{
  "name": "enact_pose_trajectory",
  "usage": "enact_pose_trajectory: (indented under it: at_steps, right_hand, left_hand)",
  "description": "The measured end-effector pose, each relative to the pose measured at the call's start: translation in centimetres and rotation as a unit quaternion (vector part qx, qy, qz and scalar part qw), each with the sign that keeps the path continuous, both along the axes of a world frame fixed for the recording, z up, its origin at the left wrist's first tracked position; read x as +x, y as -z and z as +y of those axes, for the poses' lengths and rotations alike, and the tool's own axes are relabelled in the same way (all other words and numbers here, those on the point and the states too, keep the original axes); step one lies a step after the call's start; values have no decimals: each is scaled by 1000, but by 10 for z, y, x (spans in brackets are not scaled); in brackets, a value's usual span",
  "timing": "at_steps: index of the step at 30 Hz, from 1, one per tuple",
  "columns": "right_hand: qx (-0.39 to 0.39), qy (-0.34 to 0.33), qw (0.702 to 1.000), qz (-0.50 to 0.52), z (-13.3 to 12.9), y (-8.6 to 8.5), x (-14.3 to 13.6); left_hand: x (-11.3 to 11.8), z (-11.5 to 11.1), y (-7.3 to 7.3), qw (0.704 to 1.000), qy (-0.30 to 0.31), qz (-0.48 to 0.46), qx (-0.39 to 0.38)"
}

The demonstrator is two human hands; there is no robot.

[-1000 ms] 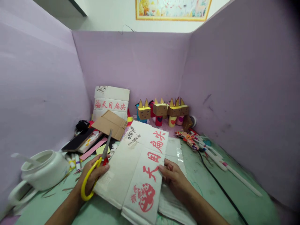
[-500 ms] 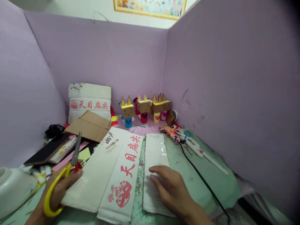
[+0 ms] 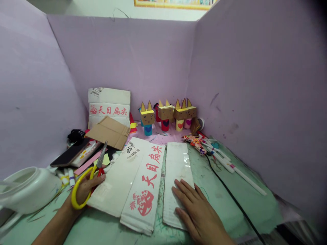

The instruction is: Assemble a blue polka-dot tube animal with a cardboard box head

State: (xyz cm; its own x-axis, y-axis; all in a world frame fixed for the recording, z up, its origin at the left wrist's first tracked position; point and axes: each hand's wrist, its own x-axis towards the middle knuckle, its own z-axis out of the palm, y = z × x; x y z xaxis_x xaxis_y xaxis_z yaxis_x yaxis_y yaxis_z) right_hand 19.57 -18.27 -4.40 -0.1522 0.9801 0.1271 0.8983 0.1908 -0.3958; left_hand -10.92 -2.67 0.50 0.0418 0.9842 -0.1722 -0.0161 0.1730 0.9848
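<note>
My left hand (image 3: 86, 189) is closed around scissors (image 3: 74, 196) with yellow and red handles, their blades pointing up and away. The thumb of that hand rests at the left edge of a white cardboard sheet (image 3: 116, 182) printed with red characters and a panda. Beside the sheet, across a narrow gap, lies a separate white cardboard strip (image 3: 176, 160) with a shiny taped patch. My right hand (image 3: 200, 209) lies over this strip, palm down with fingers spread, holding nothing.
Behind stand cat-eared cardboard figures (image 3: 148, 119) and another printed cardboard piece (image 3: 108, 97). A brown cardboard flap (image 3: 108, 132) leans at left. A white pot (image 3: 38, 190) sits far left. A patterned glue gun (image 3: 195, 144) with a black cord (image 3: 230, 190) and several white markers (image 3: 250, 180) lie right.
My right hand has gone from hovering with curled fingers to lying spread on the white strip. The view has shifted, and the left hand still holds the scissors.
</note>
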Motion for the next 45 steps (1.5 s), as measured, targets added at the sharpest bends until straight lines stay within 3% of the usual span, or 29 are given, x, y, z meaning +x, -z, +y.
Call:
enact_pose_trajectory:
  at_steps: [3,6,9,13,18,22,26,29,34,40,45]
  right_hand:
    - [15,4,1000,3,-2,2,3]
    - [60,-4,998,12,-3,-2,-1]
    - [89,-78,993,7,-1,-13,-25]
    - [21,-192,981,-25,13,-30,-78]
    - [-40,-155,985,-62,36,-36,-112]
    - [12,-170,970,-174,45,-29,-117]
    - [144,-245,908,-307,47,-24,-123]
    - [158,-296,873,-355,50,-32,-125]
    - [137,-321,858,-376,57,-39,-120]
    - [227,-280,850,-384,57,-22,-109]
    - [268,-294,826,-399,57,-27,-105]
  left_hand:
    - [-2,0,3,998,32,-47,-30]
    - [-6,-2,8,998,48,-27,-2]
    - [-9,-3,11,996,64,41,40]
    - [-10,-4,11,991,73,93,66]
    - [-9,-5,12,994,67,74,47]
    - [-10,-6,13,994,61,70,52]
    - [-9,-5,14,995,51,60,61]
    - [-8,-4,14,996,45,58,57]
    - [-8,-3,14,997,35,57,43]
    - [-12,-6,8,987,32,114,106]
    - [-12,-9,4,984,27,133,111]
